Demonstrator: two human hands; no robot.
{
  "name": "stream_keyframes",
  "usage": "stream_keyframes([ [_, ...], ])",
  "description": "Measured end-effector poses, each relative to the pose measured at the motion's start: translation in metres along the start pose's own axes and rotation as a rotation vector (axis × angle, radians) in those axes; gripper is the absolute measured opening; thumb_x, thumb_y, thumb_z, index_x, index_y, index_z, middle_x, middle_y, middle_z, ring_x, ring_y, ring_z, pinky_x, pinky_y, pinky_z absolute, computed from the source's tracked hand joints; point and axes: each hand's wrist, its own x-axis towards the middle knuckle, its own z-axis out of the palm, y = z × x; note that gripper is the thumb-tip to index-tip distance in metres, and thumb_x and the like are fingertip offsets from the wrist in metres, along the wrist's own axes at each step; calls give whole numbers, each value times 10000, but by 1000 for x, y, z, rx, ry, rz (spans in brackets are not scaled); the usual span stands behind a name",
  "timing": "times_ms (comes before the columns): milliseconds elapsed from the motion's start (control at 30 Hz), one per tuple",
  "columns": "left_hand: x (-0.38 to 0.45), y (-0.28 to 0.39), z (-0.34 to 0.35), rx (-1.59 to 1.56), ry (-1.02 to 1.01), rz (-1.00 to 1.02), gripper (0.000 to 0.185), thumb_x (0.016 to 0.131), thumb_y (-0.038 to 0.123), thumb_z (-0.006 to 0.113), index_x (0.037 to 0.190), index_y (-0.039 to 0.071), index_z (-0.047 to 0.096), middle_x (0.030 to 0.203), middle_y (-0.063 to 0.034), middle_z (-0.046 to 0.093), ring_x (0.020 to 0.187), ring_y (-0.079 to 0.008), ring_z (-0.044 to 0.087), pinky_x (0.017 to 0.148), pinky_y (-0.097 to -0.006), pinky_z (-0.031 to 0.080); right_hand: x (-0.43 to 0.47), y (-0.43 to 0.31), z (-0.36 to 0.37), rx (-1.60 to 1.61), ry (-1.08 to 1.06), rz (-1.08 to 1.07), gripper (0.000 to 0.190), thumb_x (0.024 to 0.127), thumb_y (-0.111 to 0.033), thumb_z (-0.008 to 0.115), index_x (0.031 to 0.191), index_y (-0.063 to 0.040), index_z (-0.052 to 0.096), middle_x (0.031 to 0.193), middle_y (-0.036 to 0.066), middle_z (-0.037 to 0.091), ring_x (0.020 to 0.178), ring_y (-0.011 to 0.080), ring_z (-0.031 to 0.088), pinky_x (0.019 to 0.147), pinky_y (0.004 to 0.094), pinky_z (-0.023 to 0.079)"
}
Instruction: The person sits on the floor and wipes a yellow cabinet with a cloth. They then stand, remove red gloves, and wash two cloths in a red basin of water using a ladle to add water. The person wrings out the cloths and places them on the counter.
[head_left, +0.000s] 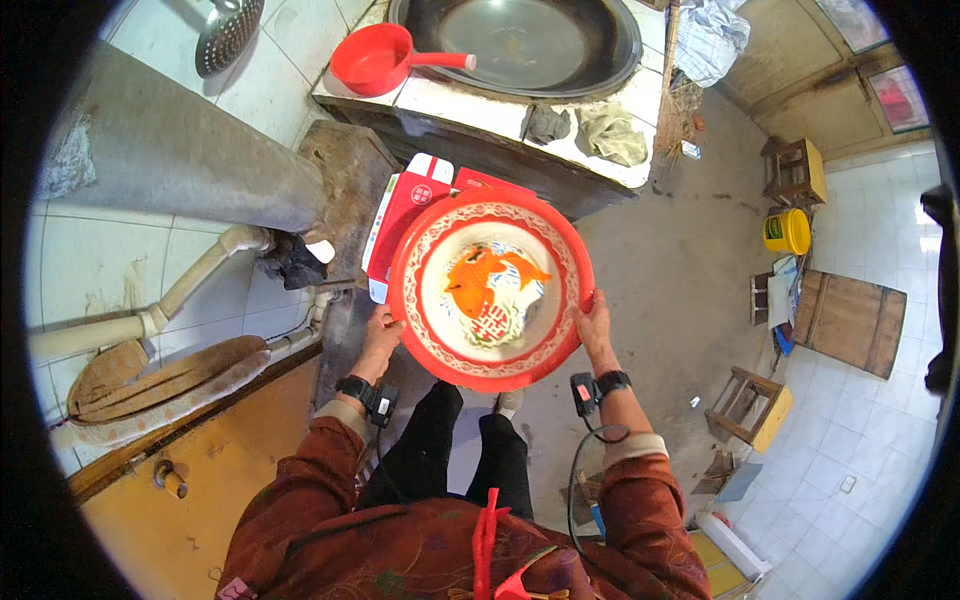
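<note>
A round basin (491, 289) with a red rim and a white inside, painted with orange fish, is held up in front of my body between both hands. My left hand (381, 341) grips its lower left rim, and my right hand (595, 326) grips the right rim. The fingers under the basin are partly hidden. Behind the basin's upper left edge shows a red and white cardboard box (409, 199), partly covered by it. Each wrist wears a black strap with a small device and a cable.
Ahead is a tiled stove with a large wok (517, 41), a red plastic dipper (373, 60) and crumpled cloths (611, 135). A thick grey pipe (202, 142) slants in at left. Wooden stools (750, 409) and a yellow bucket (786, 231) stand at right.
</note>
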Motion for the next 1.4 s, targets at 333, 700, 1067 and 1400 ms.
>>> stream_keyframes([
  [333,56,-5,-36,26,148,31,268,905,13,589,1151,88,517,938,-34,636,674,-94,543,496,-247,393,44,-33,72,320,-117,189,525,790,83,619,1293,-18,505,1234,101,616,1122,230,580,974,346,461],
  [700,59,-14,-32,6,327,37,432,846,-20,587,1266,34,498,918,-84,598,789,-204,595,728,-325,504,16,-34,79,538,-112,280,834,835,0,640,1538,-32,193,1447,151,457,1293,237,466,1084,352,369],
  [1067,17,31,17,554,415,423,604,845,-26,603,1399,-2,364,1338,-224,360,1259,-394,414,1006,-405,404,-79,91,4,533,48,630,488,820,-27,596,1295,17,494,944,107,629,752,211,657,601,315,524],
  [1400,95,212,116,-174,23,304,214,947,188,613,1090,28,603,952,-55,640,813,-160,644,752,-309,524,-114,152,-117,499,8,693,443,864,-6,556,1296,-17,456,1066,200,661,865,308,700,705,394,557],
])
